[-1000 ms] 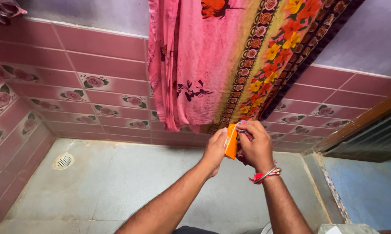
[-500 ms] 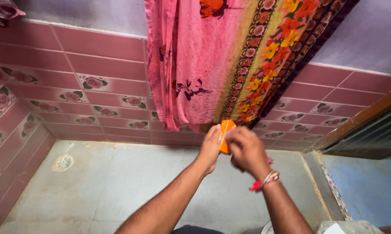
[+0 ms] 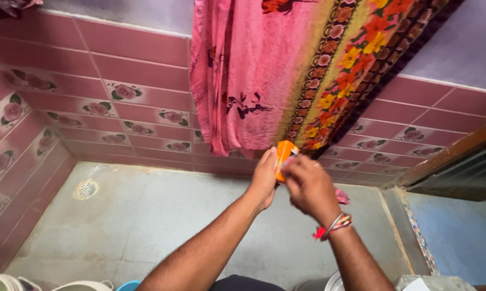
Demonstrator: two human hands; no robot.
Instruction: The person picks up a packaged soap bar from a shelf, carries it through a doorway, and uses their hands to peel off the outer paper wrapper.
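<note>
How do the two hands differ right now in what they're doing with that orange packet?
The left hand grips the orange packet along its left edge, fingers upright; the right hand pinches at its right side from above, knuckles toward the camera. The right hand's wrist wears a red thread and metal bangle; the left hand's wrist is bare. The left hand looks sharp, the right hand slightly blurred. Both meet at the packet, before the hanging pink cloth.

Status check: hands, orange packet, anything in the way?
Left hand and right hand both grip orange packet. Packet held above grey floor. Pink cloth hangs just behind.
</note>
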